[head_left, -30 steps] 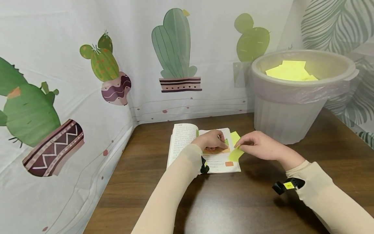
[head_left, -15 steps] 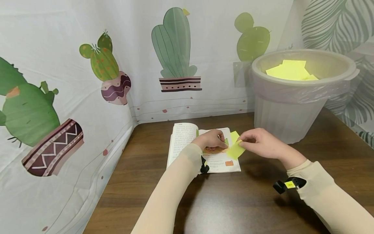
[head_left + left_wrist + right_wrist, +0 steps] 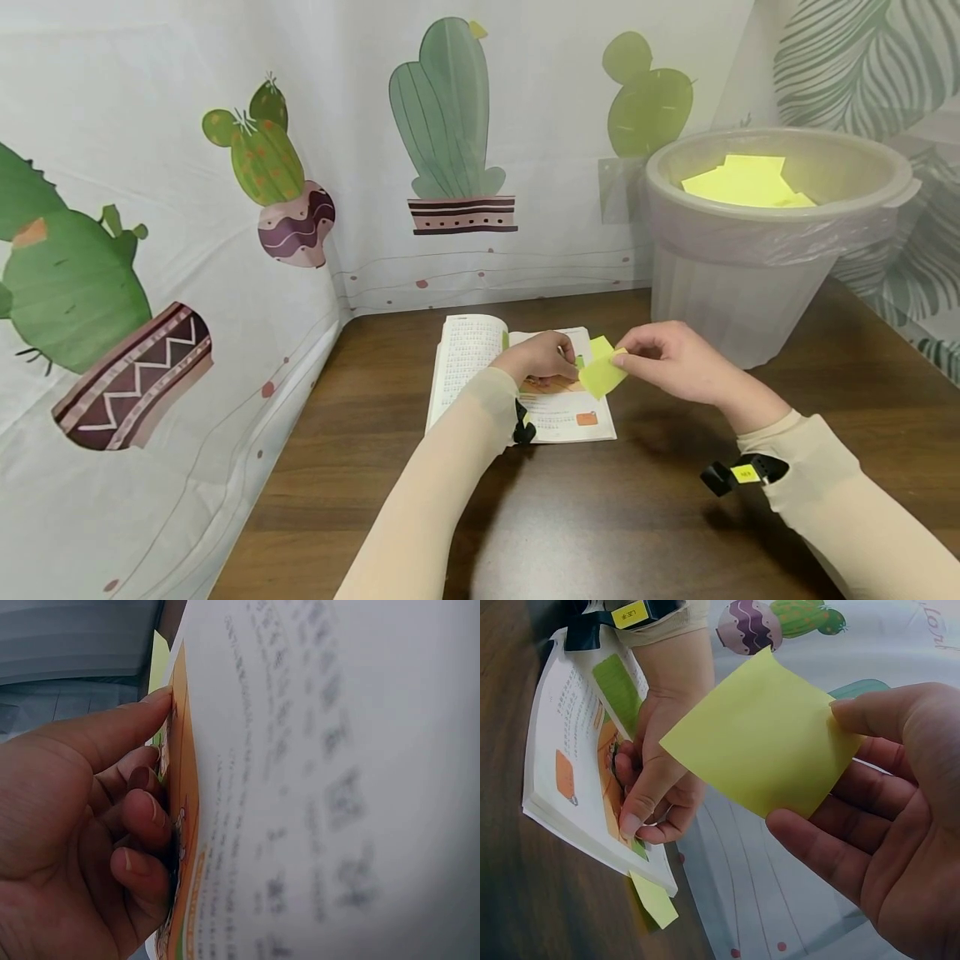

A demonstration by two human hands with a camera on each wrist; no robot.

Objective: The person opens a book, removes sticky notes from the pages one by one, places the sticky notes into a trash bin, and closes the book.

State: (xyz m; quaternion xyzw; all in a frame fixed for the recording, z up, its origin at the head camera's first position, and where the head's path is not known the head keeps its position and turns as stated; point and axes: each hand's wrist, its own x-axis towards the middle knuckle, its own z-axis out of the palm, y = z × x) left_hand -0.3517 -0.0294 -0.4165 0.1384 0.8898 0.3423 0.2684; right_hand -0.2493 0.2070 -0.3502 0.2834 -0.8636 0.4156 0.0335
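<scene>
An open book (image 3: 468, 358) lies on the table, with printed text and a coloured picture on its right page. My left hand (image 3: 536, 358) rests on that page, its thumb and fingertips against the orange picture (image 3: 184, 765). Over the page's right edge, my right hand (image 3: 671, 362) pinches a yellow sticky note (image 3: 765, 735) between thumb and fingers. In the right wrist view the note is flat and square, one corner slightly curled. Another yellow sticky note (image 3: 654, 900) sticks out past the book's edge, partly covered by the held one in the head view.
A pale bin (image 3: 738, 292) with a plastic liner stands at the back right, with yellow paper (image 3: 742, 183) inside. The brown wooden table (image 3: 570, 517) meets a white curtain (image 3: 360, 150) printed with cacti behind and at the left.
My right hand has risen slightly, and the pinched sticky note has swung up from hanging low by the book's edge to lying across its right side. My left hand stays on the page.
</scene>
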